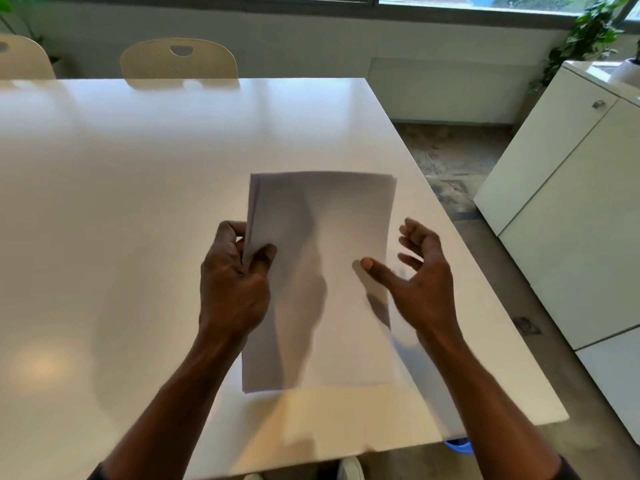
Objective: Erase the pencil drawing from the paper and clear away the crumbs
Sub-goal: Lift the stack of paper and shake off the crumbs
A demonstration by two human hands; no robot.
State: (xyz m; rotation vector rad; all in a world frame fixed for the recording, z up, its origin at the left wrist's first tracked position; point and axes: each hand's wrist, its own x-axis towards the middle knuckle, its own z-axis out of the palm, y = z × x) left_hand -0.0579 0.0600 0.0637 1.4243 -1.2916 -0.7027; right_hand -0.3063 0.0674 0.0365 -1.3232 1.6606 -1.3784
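Note:
A thin stack of white paper sheets (pixel 325 237) is held up above the white table (pixel 121 188), its face toward me. No pencil drawing shows on the visible side. My left hand (pixel 235 282) pinches the stack's left edge, thumb in front and fingers behind. My right hand (pixel 419 282) is at the right edge, fingers spread; its thumb rests on the front of the sheet and the fingers are off it. The picture is blurred by motion. I see no eraser and no crumbs.
Two beige chairs (pixel 178 58) stand at the table's far side. A white cabinet (pixel 568 188) stands to the right across a strip of grey floor, with a plant (pixel 585 36) behind it. Something blue (pixel 459 446) peeks out under the table's near right edge.

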